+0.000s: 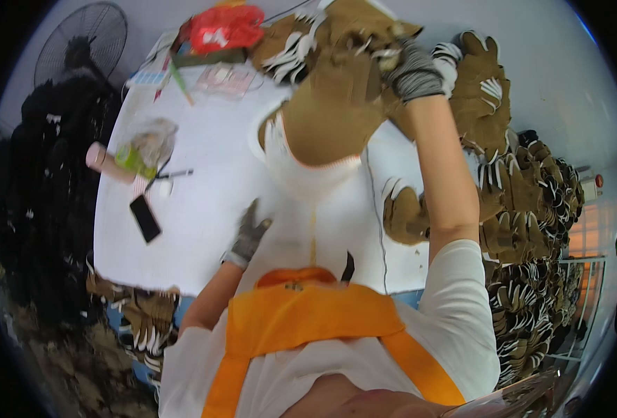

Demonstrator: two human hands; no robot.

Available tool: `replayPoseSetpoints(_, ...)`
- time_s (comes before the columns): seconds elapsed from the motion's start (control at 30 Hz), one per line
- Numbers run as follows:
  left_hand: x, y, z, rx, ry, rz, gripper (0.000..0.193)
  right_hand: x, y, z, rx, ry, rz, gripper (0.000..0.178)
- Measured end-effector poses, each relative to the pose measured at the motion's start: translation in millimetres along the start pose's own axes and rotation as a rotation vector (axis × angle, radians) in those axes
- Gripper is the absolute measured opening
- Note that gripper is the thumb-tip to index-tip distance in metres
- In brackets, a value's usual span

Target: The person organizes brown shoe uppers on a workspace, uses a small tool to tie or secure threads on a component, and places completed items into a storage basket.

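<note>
At twelve o'clock, the brown fabric piece (336,115) is judged light and floppy, best held by its edge. At eight, the left grip (250,233) is spread; whether the right grip (416,70), at one, is closed cannot be told.

Holds right arm (450,171) stretched far forward, nearly straight at the elbow (456,231); shows grey-gloved right hand (413,74) blurred in finger detail; holds left forearm (216,296) low; spreads thumb (264,225) from fingers (251,210) on grey-gloved left hand (247,237).
</note>
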State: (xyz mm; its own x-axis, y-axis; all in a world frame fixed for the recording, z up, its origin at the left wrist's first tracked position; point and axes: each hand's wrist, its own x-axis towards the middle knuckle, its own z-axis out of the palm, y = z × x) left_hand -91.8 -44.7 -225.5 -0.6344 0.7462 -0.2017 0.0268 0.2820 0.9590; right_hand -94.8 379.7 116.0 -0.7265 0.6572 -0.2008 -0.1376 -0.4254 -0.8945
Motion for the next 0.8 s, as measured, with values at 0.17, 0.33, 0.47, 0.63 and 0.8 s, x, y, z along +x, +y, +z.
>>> replayPoseSetpoints(0.17, -52.2, 79.6, 10.1, -1.004, -0.151, 0.230, 0.080, -101.1, 54.5, 44.6, 0.325, -0.131, 0.063, 0.034)
replayPoseSetpoints(0.33, -60.5, 36.1, -44.7, -1.533, -0.066, -0.060, 0.084, -190.5, 174.2, -4.0, 0.365, -0.283, 0.314, 0.039)
replayPoseSetpoints(0.47, -91.7, 3.1, -63.0, -1.650, 0.164, -0.075, 0.083, -245.2, 288.8, -41.1, 0.301, -0.060, 0.590, 0.041)
replayPoseSetpoints(0.63, -102.8, -22.2, -47.5, -1.579, 0.208, -0.147, 0.084, -277.2, 358.9, -96.4, 0.233, 0.179, 0.773, 0.036)
replayPoseSetpoints(0.8, -105.9, -5.7, -61.2, -1.466, 0.193, -0.123, 0.080, -298.8, 375.6, -94.4, 0.259, 0.175, 0.777, 0.034)
